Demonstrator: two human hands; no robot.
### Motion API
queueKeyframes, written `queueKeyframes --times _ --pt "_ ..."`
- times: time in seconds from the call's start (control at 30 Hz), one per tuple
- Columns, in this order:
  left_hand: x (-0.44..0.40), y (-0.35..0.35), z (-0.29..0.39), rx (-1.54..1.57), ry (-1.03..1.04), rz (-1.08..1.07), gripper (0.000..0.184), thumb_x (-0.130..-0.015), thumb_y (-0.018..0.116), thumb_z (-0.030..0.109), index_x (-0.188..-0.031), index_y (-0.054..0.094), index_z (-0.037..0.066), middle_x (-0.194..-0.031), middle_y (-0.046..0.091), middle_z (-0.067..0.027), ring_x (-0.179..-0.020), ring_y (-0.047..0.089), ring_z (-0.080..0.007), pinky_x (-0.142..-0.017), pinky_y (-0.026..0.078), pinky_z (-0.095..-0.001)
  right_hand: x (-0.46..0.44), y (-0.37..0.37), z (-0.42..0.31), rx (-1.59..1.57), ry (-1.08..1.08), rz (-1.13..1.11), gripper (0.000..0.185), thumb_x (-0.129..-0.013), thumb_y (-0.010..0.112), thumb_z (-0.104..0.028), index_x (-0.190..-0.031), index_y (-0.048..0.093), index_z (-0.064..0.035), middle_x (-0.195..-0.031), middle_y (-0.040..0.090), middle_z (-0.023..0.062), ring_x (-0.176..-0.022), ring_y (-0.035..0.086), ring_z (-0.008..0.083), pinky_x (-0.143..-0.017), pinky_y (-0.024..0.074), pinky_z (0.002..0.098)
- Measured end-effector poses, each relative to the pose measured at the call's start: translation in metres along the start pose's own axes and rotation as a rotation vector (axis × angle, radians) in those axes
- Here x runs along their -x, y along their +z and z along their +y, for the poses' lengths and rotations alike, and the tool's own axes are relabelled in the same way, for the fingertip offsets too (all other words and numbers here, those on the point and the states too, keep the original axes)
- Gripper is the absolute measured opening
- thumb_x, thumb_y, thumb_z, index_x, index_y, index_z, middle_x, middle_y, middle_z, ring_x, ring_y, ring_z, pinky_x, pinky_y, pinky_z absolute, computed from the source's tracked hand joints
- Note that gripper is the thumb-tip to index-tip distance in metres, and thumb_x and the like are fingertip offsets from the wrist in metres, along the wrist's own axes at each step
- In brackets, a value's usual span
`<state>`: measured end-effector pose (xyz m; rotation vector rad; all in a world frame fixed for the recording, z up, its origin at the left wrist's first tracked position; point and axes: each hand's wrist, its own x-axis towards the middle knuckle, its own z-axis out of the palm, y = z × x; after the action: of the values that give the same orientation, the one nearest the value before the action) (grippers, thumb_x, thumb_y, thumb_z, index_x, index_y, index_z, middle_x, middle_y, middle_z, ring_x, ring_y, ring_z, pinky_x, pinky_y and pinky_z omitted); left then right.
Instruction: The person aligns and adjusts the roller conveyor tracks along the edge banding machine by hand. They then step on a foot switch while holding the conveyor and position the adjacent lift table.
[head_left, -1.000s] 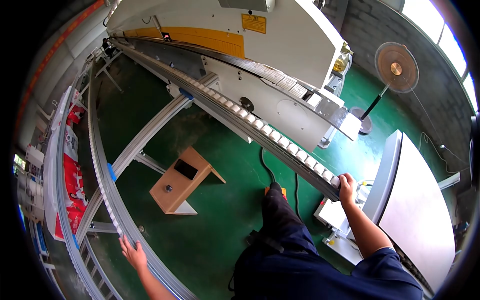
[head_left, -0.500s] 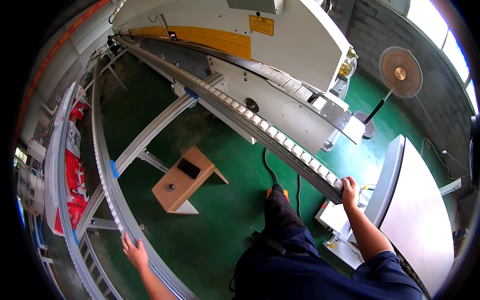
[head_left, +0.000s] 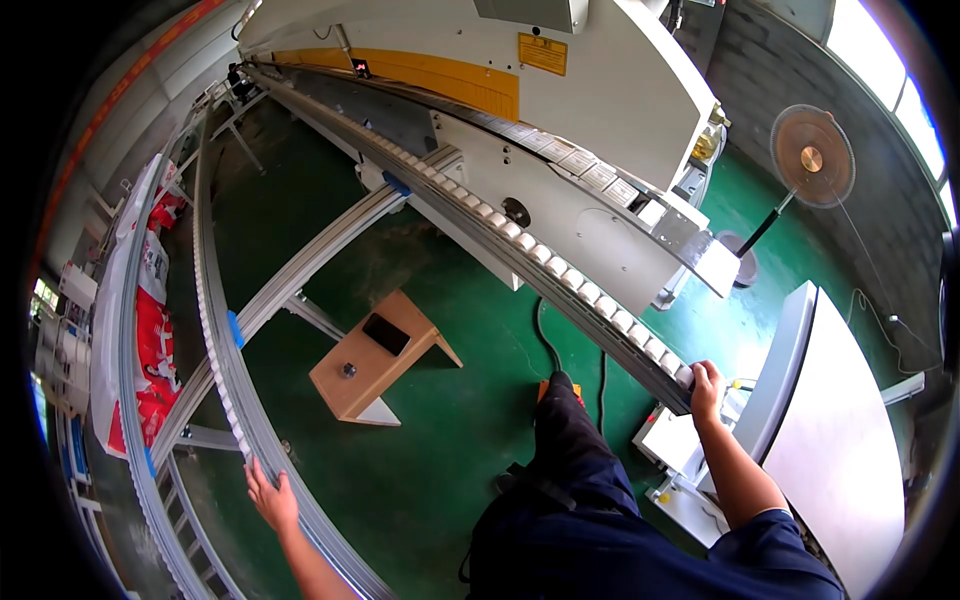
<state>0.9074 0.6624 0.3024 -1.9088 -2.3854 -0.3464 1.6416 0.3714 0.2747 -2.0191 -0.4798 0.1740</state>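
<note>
My right hand (head_left: 707,391) is at the near end of a long metal rail with white rollers (head_left: 591,293), its fingers closed around the rail's end by the last rollers. On the other side, my left hand (head_left: 273,498) rests at the roller edge of a second, curved-looking rail (head_left: 247,400), with thumb and fingers apart. Both rails run away toward the far upper left. A grey crossbar (head_left: 325,241) joins them. Between the rails, lower down, is a brown stool-like stand (head_left: 362,378) with a dark phone (head_left: 386,335) and a small shiny object (head_left: 349,370) on it.
A large white machine (head_left: 610,95) with a yellow strip stands behind the right rail. A fan (head_left: 812,158) is at the right. Nearby is a pale curved table (head_left: 845,430). Red and white sacks (head_left: 155,345) lie beyond the left rail. Cables (head_left: 603,390) cross the green floor.
The view has shifted slightly, so the scene sits a little lower and to the right. Both hands stay at the same places on their rails.
</note>
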Motion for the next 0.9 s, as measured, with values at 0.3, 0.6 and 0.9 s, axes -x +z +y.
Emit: queueKeyframes --times 0.3,0.6,0.9 --pt "0.0018 -0.0039 0.0062 -0.022 -0.02 -0.007 0.069 -0.09 0.066 0.03 -0.154 0.039 0.02 -0.161 0.033 -0.012 -0.139 0.041 -0.0406 -0.117 0.032 -0.0488 -0.0001 -0.0011 0.0004 -0.015 0.003 -0.005 0.028 -0.093 0.055 -0.022 -0.083 0.064 0.0024 -0.066 0.055 0.0045 -0.064 0.05 0.012 -0.06 0.0405 0.03" --pt "0.0043 -0.0065 0.0103 -0.022 -0.009 0.006 0.07 -0.09 0.067 0.03 -0.153 0.039 0.02 -0.161 0.033 -0.0115 -0.137 0.042 -0.0414 -0.115 0.034 -0.0493 -0.002 0.0004 0.0074 -0.032 0.001 -0.003 0.028 -0.093 0.055 -0.022 -0.082 0.063 0.0024 -0.066 0.055 0.0042 -0.064 0.049 0.0114 -0.06 0.0398 0.0298" --pt "0.0031 -0.0013 0.0052 -0.022 -0.007 0.018 0.069 -0.09 0.066 0.03 -0.153 0.039 0.021 -0.161 0.033 -0.011 -0.138 0.042 -0.0416 -0.115 0.033 -0.05 -0.0004 0.0003 0.004 -0.028 -0.014 0.006 0.028 -0.093 0.055 -0.022 -0.082 0.063 0.0018 -0.065 0.054 0.0035 -0.063 0.048 0.0112 -0.059 0.0391 0.0298"
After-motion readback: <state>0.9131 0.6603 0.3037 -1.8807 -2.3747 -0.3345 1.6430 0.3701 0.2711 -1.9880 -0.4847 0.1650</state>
